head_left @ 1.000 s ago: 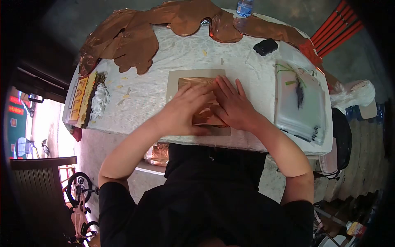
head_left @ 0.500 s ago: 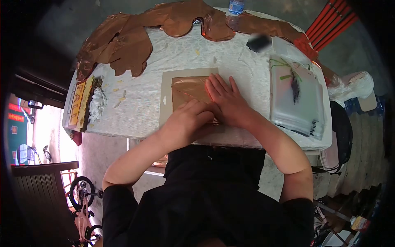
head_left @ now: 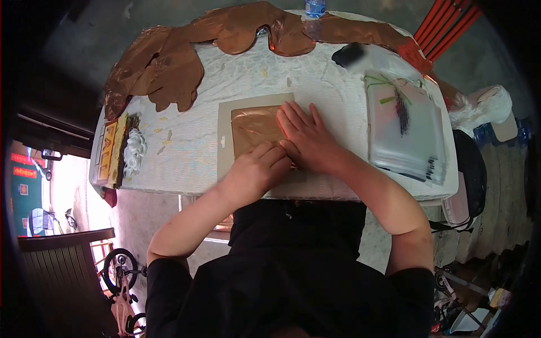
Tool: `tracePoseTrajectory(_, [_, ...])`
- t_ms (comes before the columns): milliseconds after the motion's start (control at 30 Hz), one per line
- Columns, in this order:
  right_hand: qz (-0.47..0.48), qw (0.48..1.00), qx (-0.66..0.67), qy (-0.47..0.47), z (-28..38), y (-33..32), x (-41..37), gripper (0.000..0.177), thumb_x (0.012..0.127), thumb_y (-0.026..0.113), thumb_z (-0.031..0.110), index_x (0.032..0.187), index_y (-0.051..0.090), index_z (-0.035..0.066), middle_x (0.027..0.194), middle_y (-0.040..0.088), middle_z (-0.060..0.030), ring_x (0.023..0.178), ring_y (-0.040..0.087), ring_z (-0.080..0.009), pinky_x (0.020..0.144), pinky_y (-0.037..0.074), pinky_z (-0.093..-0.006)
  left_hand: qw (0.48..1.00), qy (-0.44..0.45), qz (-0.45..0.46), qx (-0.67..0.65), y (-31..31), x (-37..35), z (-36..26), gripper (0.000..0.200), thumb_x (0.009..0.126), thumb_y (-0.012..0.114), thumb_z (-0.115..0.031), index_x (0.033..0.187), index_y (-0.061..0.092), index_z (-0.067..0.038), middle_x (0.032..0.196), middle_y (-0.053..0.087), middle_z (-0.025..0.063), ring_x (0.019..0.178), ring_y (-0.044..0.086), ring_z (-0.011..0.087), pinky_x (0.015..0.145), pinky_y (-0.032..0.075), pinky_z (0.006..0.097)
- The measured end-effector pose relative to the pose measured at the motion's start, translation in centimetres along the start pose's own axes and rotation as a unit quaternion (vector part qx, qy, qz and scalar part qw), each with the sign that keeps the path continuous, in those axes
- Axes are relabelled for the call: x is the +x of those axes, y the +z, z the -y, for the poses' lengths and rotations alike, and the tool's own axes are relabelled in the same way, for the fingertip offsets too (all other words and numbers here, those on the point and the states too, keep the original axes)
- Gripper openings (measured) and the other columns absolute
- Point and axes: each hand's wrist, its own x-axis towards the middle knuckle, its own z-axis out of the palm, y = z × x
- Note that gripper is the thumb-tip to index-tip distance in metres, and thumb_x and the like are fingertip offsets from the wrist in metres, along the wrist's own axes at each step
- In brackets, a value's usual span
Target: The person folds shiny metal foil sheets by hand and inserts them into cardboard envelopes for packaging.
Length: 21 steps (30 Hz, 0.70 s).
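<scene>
A shiny copper-brown foil sheet [head_left: 253, 127] lies on a flat grey-beige card [head_left: 225, 124], which shows as a border around it. My right hand [head_left: 309, 141] rests flat over the right part of the foil and card, its fingers stretched out. Lower down, my left hand [head_left: 260, 169] is closed over the foil's bottom part with curled fingers, right beside the right thumb. What its fingertips hold, if anything, is hidden beneath the hand.
Copper-brown foil cutouts [head_left: 236, 34] run along the table's far edge near a water bottle [head_left: 315, 8]. On the right lie stacked clear plastic sleeves [head_left: 394, 141] and a black object [head_left: 348, 54]. White fabric-like flowers [head_left: 134, 152] and yellow packets [head_left: 107, 151] sit at the left edge.
The whole view has shifted slightly. My left fingers have moved a little against the right thumb, while my right hand stays flat in place.
</scene>
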Motion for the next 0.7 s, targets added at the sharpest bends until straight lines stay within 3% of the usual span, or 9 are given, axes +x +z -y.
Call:
tracePoseTrajectory(367, [-0.018,1.0,-0.012,-0.004,0.0,0.4,0.0,0.059,0.097,0.038,0.032,0.144,0.024,-0.002,0.152,0.019,-0.0182,0.143,0.015,-0.0298,0.114,0.008,-0.0546,0.994,-0.098,-0.047,0.006,0.8,1.2,-1.9,0.016,0.068,0.068,-0.013,0.079,0.059,-0.006,0.087,0.058,0.0074,0.081,0.058,0.0255,0.068,0.05,0.0365])
tracePoseTrajectory(567, [-0.041,0.999,-0.008,-0.008,-0.1,0.8,0.0,0.06,0.096,0.042,0.03,0.143,0.025,-0.003,0.152,0.02,-0.0182,0.143,0.017,-0.0299,0.114,0.009,-0.0552,0.988,-0.145,-0.047,0.025,0.9,1.7,-2.6,0.017,0.069,0.068,-0.011,0.084,0.061,-0.008,0.082,0.057,0.0068,0.077,0.058,0.0262,0.059,0.051,0.0389])
tracePoseTrajectory(700, [-0.053,0.998,-0.016,-0.015,-0.3,1.2,0.0,0.061,0.095,0.044,0.03,0.143,0.026,-0.003,0.151,0.021,-0.0182,0.143,0.017,-0.0297,0.113,0.01,-0.0556,0.99,-0.119,-0.054,0.044,1.4,1.3,-2.5,0.017,0.07,0.068,-0.011,0.084,0.06,-0.008,0.084,0.056,0.0064,0.076,0.058,0.0252,0.057,0.051,0.0365])
